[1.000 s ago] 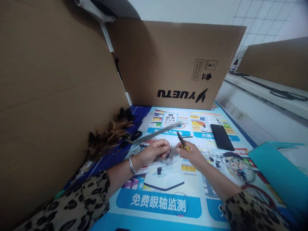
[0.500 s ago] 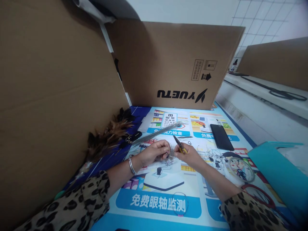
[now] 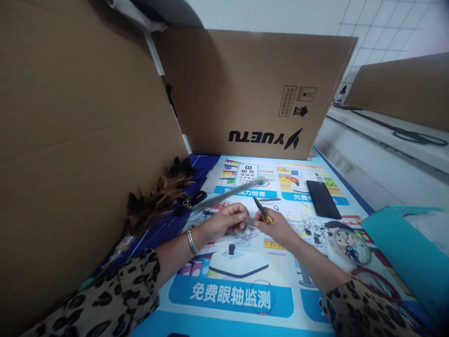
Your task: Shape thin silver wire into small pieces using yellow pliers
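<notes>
Over the middle of the printed table cover, my left hand (image 3: 229, 219) is closed, thumb and forefinger pinching a thin curved wire (image 3: 250, 223). Close to its right, my right hand (image 3: 278, 228) is wrapped round a pair of pliers (image 3: 261, 208) with yellow handles and dark jaws pointing up and left. The right fingertips also touch the wire's right end. A bundle of straight thin wires (image 3: 233, 192) lies just beyond both hands. Some loose thin wire pieces lie beneath them, partly hidden. Nearer to me is a thin wire ring (image 3: 262, 297) lying flat.
Cardboard panels (image 3: 259, 89) stand behind and at the left. Brown and black feathers (image 3: 159, 192) lie along the left side. To the right are a black phone (image 3: 323, 200), small black pieces with wires (image 3: 315, 232), a clear round dish (image 3: 351, 247) and a teal box (image 3: 403, 248).
</notes>
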{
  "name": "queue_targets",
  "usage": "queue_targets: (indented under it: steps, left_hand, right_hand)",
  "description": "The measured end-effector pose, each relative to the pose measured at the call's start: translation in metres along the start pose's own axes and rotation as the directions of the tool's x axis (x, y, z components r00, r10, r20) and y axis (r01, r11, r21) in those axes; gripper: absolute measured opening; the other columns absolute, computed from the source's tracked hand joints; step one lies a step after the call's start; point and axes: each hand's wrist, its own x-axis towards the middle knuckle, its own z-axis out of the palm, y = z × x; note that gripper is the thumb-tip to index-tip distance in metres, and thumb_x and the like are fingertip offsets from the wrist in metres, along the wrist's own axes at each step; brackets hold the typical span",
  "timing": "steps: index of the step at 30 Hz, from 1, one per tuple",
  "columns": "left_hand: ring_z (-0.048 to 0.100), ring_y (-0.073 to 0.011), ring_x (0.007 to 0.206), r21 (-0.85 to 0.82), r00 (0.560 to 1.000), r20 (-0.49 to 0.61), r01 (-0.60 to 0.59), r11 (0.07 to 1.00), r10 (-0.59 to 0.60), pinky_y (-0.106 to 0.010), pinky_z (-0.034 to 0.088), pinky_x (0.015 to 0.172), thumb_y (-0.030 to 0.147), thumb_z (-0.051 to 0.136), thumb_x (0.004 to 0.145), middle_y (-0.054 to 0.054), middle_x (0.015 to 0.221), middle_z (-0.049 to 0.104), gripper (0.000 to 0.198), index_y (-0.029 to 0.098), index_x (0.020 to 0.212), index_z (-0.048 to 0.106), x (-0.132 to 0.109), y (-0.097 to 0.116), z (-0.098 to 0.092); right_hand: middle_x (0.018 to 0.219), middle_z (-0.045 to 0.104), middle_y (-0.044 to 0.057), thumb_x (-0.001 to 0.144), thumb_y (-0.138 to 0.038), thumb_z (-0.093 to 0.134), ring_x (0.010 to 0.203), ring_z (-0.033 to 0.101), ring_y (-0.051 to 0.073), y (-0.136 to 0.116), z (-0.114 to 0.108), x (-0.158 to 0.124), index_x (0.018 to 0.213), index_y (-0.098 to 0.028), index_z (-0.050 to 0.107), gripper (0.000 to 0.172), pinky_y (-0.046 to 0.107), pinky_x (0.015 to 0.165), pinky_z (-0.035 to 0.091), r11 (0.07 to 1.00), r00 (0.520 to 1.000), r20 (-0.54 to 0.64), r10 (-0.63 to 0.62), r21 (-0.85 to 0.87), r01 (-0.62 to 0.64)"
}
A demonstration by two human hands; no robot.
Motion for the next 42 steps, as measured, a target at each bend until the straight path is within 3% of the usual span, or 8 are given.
queue_targets:
  steps: [6,11,36,42]
  left_hand:
    - [0.043,-0.0064,0.053,0.048,0.993,-0.041,-0.105,0.993,0.107,-0.020,0.032,0.049,0.033,0.056,0.077,-0.001,0.071,0.048,0.020,0.014,0.076,0.048,0.0016,0.0026,0.0025]
    - [0.044,-0.0047,0.055,0.084,0.991,-0.069,-0.108,0.991,0.114,-0.021,0.034,0.051,0.032,0.056,0.077,-0.005,0.096,0.050,0.020,0.013,0.076,0.050,0.0017,0.0020,0.0020]
    - [0.047,-0.0055,0.058,-0.048,0.995,-0.044,-0.092,0.995,0.090,-0.021,0.035,0.053,0.025,0.058,0.076,-0.005,0.093,0.054,0.014,0.012,0.080,0.054,0.0014,0.0049,0.0015]
    - [0.047,-0.0047,0.056,-0.042,0.989,-0.095,-0.114,0.993,0.110,-0.021,0.036,0.052,0.023,0.060,0.074,-0.006,0.094,0.056,0.014,0.013,0.080,0.053,0.0010,0.0035,0.0015]
  right_hand:
    - [0.058,0.040,-0.006,0.069,-0.033,0.059,0.054,0.035,0.008,0.0005,-0.0007,-0.0003,0.074,-0.019,0.050,0.018,0.022,0.052,0.030,1.000,1.000,0.000,-0.002,-0.016,0.002]
    - [0.058,0.039,-0.005,0.071,-0.034,0.057,0.054,0.035,0.008,0.0014,-0.0013,-0.0005,0.074,-0.019,0.050,0.017,0.022,0.052,0.031,1.000,1.000,-0.002,-0.012,-0.029,0.012]
    - [0.059,0.042,-0.005,0.074,-0.034,0.054,0.055,0.038,0.008,0.0080,0.0017,0.0004,0.075,-0.019,0.049,0.016,0.020,0.053,0.033,0.996,0.999,-0.040,-0.005,-0.088,0.002]
    - [0.060,0.043,-0.005,0.075,-0.034,0.053,0.055,0.039,0.008,0.0071,0.0012,0.0005,0.076,-0.018,0.049,0.016,0.021,0.054,0.033,0.995,0.999,-0.035,-0.011,-0.101,0.008]
